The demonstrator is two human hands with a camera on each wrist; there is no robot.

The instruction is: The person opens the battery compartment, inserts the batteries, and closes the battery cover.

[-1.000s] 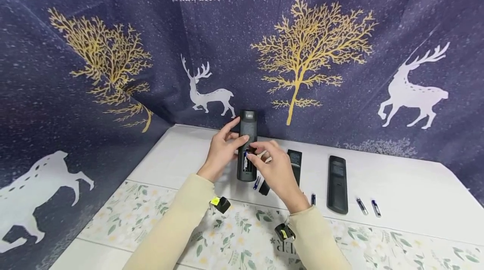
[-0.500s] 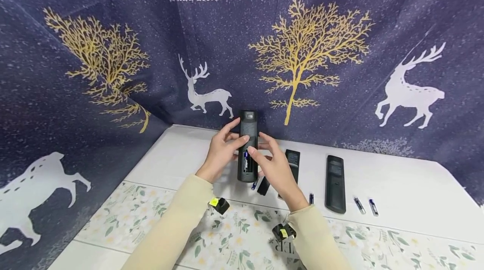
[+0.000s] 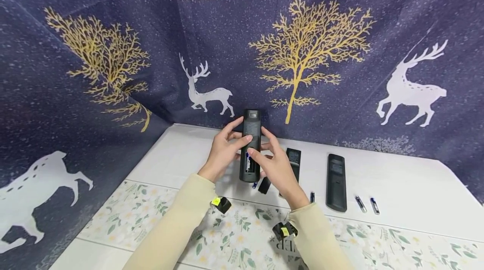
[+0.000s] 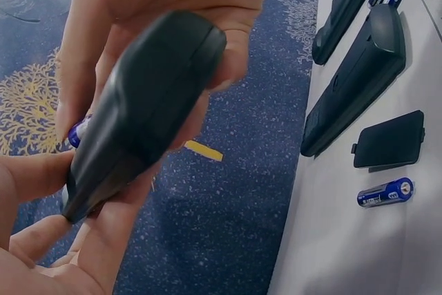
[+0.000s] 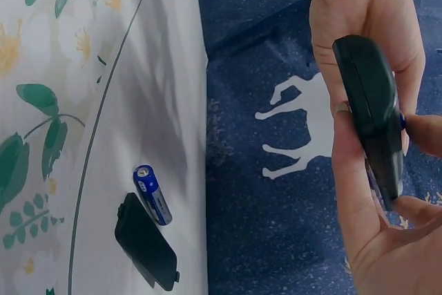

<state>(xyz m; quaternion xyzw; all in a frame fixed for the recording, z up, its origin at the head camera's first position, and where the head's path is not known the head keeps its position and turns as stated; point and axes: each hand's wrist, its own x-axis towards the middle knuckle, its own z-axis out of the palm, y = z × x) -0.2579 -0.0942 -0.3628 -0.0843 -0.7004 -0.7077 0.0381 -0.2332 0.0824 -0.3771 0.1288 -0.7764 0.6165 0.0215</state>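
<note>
A black remote control point(image 3: 252, 125) is held upright above the table, its back with the battery compartment turned to the head camera. My left hand point(image 3: 223, 149) grips its left side, thumb across the back. From the right, my right hand point(image 3: 277, 169) holds the other edge, its thumb on the upper end of a blue battery point(image 3: 248, 162) in the compartment. The left wrist view shows the remote end-on, with a bit of the blue battery point(image 4: 79, 131) past its edge. On the table below lie a loose battery point(image 5: 152, 195) and a black battery cover point(image 5: 146, 243).
Another remote point(image 3: 294, 158) lies partly behind the right hand. Farther right are a third remote point(image 3: 336, 182) and two batteries, one silvery point(image 3: 360, 203) and one blue point(image 3: 374, 205). Another battery point(image 3: 312, 197) lies near the right wrist. A dark printed cloth point(image 3: 227, 43) hangs behind the table.
The right hand's fingers have gone from pinching at the battery to the remote's right edge, with the thumb on the battery. Both hands and the remote have shifted slightly right.
</note>
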